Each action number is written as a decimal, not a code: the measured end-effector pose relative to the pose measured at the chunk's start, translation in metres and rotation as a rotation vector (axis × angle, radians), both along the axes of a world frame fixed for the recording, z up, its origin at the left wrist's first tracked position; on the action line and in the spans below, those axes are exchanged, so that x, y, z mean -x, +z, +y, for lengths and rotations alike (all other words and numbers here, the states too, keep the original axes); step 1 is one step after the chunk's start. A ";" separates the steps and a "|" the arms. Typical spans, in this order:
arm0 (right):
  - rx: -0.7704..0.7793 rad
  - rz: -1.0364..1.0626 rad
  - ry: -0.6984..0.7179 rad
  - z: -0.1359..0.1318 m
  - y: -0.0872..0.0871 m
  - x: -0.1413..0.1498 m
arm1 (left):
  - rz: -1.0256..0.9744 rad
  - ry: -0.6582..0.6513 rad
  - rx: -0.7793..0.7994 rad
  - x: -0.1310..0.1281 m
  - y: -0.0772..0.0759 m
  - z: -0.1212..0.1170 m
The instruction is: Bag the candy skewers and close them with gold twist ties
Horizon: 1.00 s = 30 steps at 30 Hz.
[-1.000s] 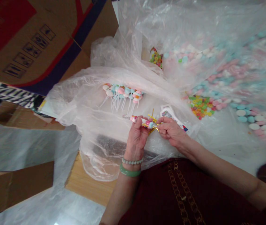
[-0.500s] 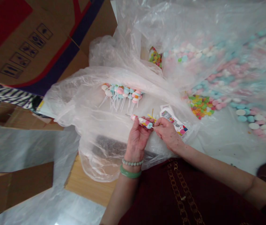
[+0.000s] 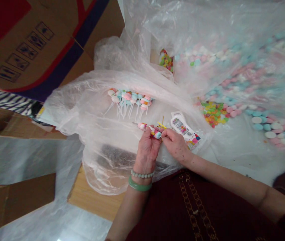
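Note:
My left hand [image 3: 148, 147] is closed around a marshmallow lollipop [image 3: 157, 135] in a printed clear wrapper, thumb on top. The wrapper shows pink at one end and pale blue at the other. At the blue end, my right hand [image 3: 176, 144] pinches with thumb and forefinger where the stick comes out; the fingertips hide most of the stick. Just beyond my fingers lie thin yellow twist ties [image 3: 161, 125]. A few flat printed wrappers [image 3: 185, 129] rest beside my right hand. Farther off, several marshmallow lollipops [image 3: 128, 97] lie in a row, white sticks pointing toward me.
Clear plastic sheeting [image 3: 82, 110] covers the work surface. To the right are loose pastel marshmallows [image 3: 278, 127] and a heap of gummy rings [image 3: 214, 113]. A bag of gummy rings [image 3: 166, 61] stands at the back. A large carton [image 3: 64, 50] occupies the upper left.
My right hand has shifted slightly left, closer to the blue end of the wrapped lollipop, and now covers the stick that showed before. My left hand keeps its hold.

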State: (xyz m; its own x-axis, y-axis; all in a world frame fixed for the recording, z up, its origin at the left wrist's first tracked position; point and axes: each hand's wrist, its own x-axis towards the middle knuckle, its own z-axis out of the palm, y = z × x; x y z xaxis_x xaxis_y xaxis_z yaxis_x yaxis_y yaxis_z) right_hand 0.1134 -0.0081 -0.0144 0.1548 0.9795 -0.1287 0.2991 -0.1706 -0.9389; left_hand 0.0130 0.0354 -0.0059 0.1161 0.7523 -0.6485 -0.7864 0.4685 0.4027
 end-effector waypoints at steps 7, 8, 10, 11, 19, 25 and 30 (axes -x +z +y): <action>0.005 0.137 -0.010 0.003 0.000 -0.010 | -0.104 -0.187 -0.011 0.019 0.003 0.003; 0.014 0.142 -0.005 0.004 0.001 -0.010 | -0.105 -0.198 -0.017 0.022 0.004 0.005; 0.034 0.119 0.025 0.004 0.006 -0.011 | -0.095 -0.219 -0.021 0.028 0.007 0.008; 0.044 0.093 0.056 0.003 0.009 -0.011 | -0.077 -0.218 -0.017 0.030 0.009 0.009; -0.080 -0.244 0.141 -0.008 0.023 -0.011 | 0.048 -0.025 -0.018 0.019 0.011 0.009; 0.366 0.615 0.089 0.000 0.020 -0.004 | 0.032 -0.050 -0.167 0.017 0.012 0.006; 0.844 1.379 0.122 0.006 0.014 -0.008 | 0.033 -0.053 -0.246 0.024 0.015 0.007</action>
State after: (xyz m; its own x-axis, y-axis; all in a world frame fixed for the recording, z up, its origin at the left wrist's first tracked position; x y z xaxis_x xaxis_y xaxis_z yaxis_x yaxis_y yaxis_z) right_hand 0.1217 -0.0019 -0.0006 -0.5973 0.5591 -0.5750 -0.5967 -0.7888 -0.1471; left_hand -0.0109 0.0428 0.0093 0.1411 0.8813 -0.4509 -0.7481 0.3933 0.5345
